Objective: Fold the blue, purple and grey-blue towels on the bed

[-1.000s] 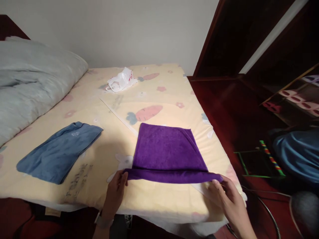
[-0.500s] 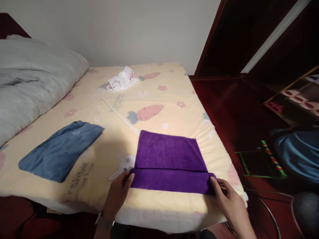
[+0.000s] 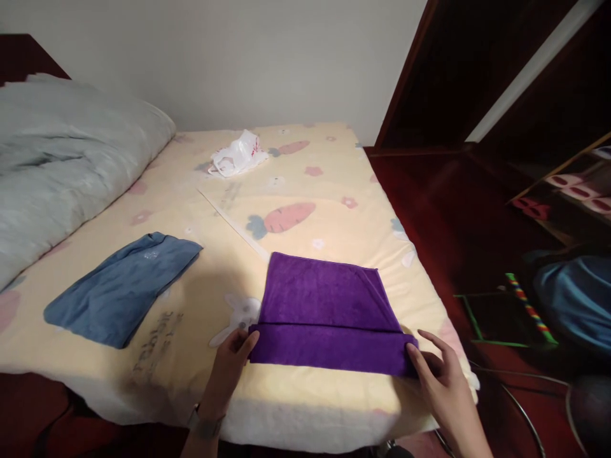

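Observation:
A purple towel [image 3: 329, 296] lies spread on the bed, its near edge turned up into a flat band that overlaps the rest. At the left end of that band, my left hand [image 3: 233, 356] pinches the folded edge between thumb and fingers. My right hand [image 3: 442, 378] is at the right end, thumb pressing on the band's corner, index finger lifted away and the other fingers curled, partly hidden. Off to the left is a folded blue cloth [image 3: 126, 286] with a small pale mark, touched by neither hand.
The bed [image 3: 296, 407] has a cream sheet printed with carrots and a rabbit. A white plastic bag [image 3: 241, 154] lies toward the wall. A grey quilt [image 3: 81, 140] fills the left side. On the right are the dark red floor and a shoe rack with slippers [image 3: 575, 187].
My right index finger has lifted and straightened away from the towel's corner, while the thumb stays on it. My left hand keeps its pinch. The view has shifted slightly.

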Demonstrator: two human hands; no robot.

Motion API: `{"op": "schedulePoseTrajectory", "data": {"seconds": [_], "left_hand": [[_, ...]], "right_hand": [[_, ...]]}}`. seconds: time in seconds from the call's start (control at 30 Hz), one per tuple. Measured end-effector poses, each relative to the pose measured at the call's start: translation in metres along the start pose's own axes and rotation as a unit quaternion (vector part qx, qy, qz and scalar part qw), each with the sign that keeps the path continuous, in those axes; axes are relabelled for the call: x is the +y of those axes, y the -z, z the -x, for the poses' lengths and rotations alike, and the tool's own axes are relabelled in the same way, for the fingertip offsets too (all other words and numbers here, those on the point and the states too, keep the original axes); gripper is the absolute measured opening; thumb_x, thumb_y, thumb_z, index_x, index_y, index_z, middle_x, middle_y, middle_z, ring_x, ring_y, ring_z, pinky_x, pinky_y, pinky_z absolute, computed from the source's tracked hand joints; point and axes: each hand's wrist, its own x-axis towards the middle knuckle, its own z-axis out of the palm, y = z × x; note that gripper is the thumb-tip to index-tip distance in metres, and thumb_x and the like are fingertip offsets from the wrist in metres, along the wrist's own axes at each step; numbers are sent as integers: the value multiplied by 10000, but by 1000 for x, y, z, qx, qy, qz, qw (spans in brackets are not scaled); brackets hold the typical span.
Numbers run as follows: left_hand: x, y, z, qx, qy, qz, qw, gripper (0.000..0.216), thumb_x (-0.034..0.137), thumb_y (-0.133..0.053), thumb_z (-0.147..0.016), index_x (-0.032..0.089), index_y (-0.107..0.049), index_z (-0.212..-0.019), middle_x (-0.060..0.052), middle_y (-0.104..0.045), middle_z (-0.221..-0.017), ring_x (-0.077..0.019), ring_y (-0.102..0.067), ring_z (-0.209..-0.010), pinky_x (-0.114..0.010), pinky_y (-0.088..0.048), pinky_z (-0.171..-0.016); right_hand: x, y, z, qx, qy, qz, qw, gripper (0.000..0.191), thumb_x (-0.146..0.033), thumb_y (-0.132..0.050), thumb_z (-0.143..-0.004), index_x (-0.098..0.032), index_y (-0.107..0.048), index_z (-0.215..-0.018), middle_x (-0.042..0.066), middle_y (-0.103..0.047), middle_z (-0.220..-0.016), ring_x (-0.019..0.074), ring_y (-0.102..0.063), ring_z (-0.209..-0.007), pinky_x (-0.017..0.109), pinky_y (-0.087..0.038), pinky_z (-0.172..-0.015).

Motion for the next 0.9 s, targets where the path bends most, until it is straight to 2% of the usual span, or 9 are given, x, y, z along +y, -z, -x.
{"op": "schedulePoseTrajectory", "data": {"seconds": [0.1,0.17,0.33,0.4,0.47,0.57,0.67,0.8,0.9], "left_hand": [[-2,1,-2,59,-16,19,998,549,702,-763,-701,220,-501,-669,91,-394,-589,-102,-387,-556,-230,-347,-526],[-5,2,-3,81,-17,20,996,525,692,-772,-700,226,-544,-780,89,-470,-605,-110,-437,-557,-228,-364,-525],[-10,7,-2,19,-34,-123,992,465,627,-692,-826,251,-608,-1085,57,-618,-679,-162,-582,-598,-273,-477,-581],[-11,11,-1,24,-89,-169,981,388,573,-626,-899,258,-634,-1126,4,-689,-845,-188,-661,-726,-318,-549,-704],[-14,17,-1,16,-159,-200,967,334,492,-670,-886,270,-655,-1136,-47,-702,-1071,-221,-697,-908,-361,-581,-843],[-18,22,0,-55,-242,-243,938,435,283,-800,-739,300,-680,-1157,-70,-638,-1279,-285,-654,-1158,-403,-585,-965],[-21,22,0,-89,-273,-258,922,500,113,-678,-732,315,-686,-1190,-75,-623,-1299,-292,-618,-1240,-412,-586,-995],[-20,20,-2,-71,-270,-255,926,403,143,-594,-827,295,-692,-1187,-87,-631,-1308,-279,-634,-1234,-430,-560,-1050],[-18,21,-4,-66,-258,-240,933,304,265,-578,-925,299,-688,-1207,-77,-644,-1314,-268,-630,-1253,-420,-546,-1078]], "right_hand": [[-5,1,3,22,31,-36,999,746,-701,-675,-764,-263,-519,-1347,16,-749,-829,210,-716,-771,288,-543,-655],[-4,1,2,31,35,-22,999,714,-692,-671,-768,-261,-522,-1318,21,-750,-831,211,-715,-738,289,-542,-632],[6,4,-6,-2,33,115,993,596,-711,-595,-770,-285,-591,-1188,47,-757,-854,260,-732,-747,339,-544,-612],[8,7,-8,19,57,133,989,591,-694,-588,-772,-271,-592,-1184,76,-738,-949,272,-728,-798,372,-565,-656],[10,10,-8,33,94,136,986,518,-639,-582,-786,-250,-615,-1126,104,-703,-1044,275,-716,-847,411,-587,-717],[15,12,-7,-43,198,139,969,350,-453,-597,-779,-267,-657,-1070,100,-664,-1200,310,-670,-1116,504,-561,-969],[21,10,-6,-96,258,167,947,445,-314,-634,-706,-310,-662,-1150,71,-624,-1340,334,-588,-1287,574,-467,-1116],[25,8,-10,-86,235,118,961,425,-321,-619,-734,-288,-651,-1157,83,-649,-1336,331,-600,-1286,578,-462,-1128],[20,12,-10,-78,159,63,982,426,-434,-627,-782,-284,-639,-1181,72,-691,-1322,305,-657,-1214,493,-532,-1064]]}}
